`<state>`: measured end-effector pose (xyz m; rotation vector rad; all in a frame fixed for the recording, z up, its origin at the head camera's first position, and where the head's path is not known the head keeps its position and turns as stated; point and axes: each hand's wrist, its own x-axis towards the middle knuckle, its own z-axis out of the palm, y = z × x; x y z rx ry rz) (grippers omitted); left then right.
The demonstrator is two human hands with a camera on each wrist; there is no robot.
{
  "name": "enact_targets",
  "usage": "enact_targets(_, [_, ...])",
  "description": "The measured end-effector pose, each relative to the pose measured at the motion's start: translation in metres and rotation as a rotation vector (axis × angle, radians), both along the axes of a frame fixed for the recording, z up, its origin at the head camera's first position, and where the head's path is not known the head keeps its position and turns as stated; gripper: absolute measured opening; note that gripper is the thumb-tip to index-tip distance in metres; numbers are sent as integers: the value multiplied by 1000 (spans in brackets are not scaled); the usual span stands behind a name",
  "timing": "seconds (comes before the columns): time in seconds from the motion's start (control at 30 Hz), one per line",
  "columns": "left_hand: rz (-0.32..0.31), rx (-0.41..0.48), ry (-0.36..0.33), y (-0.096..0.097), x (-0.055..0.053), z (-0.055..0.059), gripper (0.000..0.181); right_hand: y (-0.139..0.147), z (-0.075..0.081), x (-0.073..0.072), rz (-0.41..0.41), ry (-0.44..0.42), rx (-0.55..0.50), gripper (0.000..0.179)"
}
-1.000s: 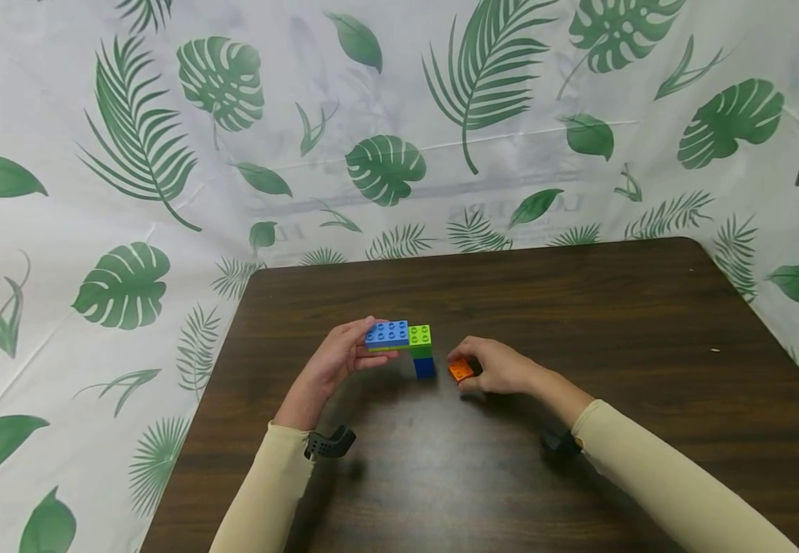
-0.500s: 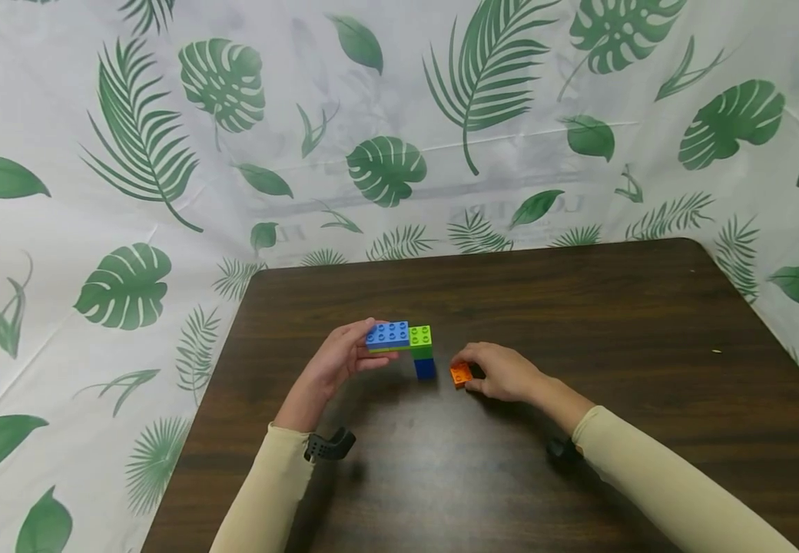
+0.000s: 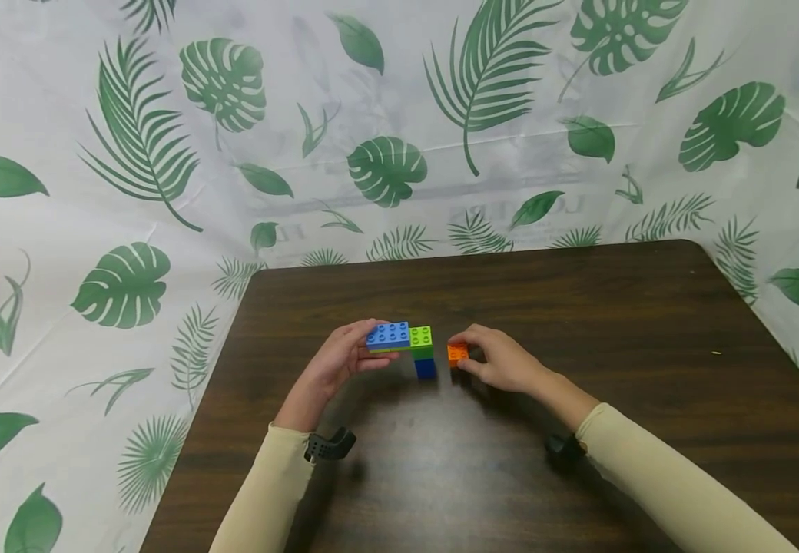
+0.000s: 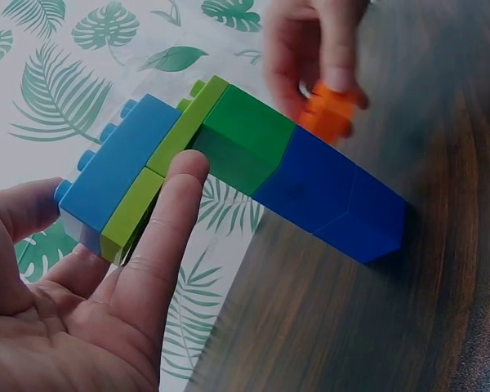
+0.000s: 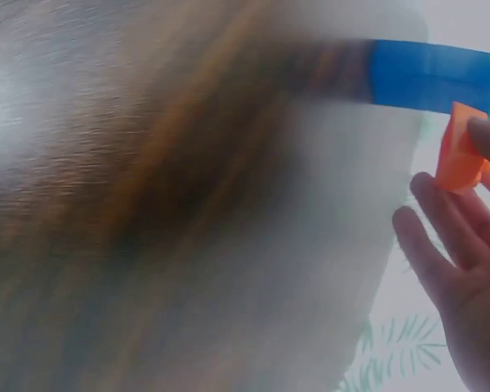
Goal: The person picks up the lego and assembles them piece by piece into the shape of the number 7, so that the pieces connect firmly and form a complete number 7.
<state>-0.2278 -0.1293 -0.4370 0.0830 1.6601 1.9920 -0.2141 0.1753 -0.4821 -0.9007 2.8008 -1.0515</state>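
A small tower of toy building bricks stands on the table, with dark blue bricks (image 4: 335,196) at its base and a green brick (image 4: 243,139) above. Lime bricks (image 3: 421,337) cap it and reach left under a light blue eight-stud brick (image 3: 388,335). My left hand (image 3: 341,352) holds this overhanging end, thumb at the light blue brick and fingers under the lime layer. Just right of the tower, my right hand (image 3: 503,361) pinches a small orange brick (image 3: 458,354) between thumb and fingers, raised over the tabletop. In the right wrist view the orange brick (image 5: 461,149) overlaps the tower.
The dark wood-grain table (image 3: 579,307) carries the tower near its middle. Behind it hangs a white sheet (image 3: 330,92) printed with green leaves. A tiny yellow speck (image 3: 716,352) lies on the right of the table.
My right hand has lifted the orange brick off the table and turned it, bringing it slightly up beside the tower. My left hand and the tower have stayed put.
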Motion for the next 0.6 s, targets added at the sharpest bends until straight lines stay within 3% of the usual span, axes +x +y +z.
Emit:
enact_targets(0.3, [1,-13,2,1,0,1,47,-9,26,-4,-49,102,-243,37])
enact_targets(0.43, [0,-18,-9,1,0,1,48,-16,34,-4,-62,129,-279,38])
enact_targets(0.6, [3,-23,-6,2,0,1,49,-29,43,-3,-11,187,-272,39])
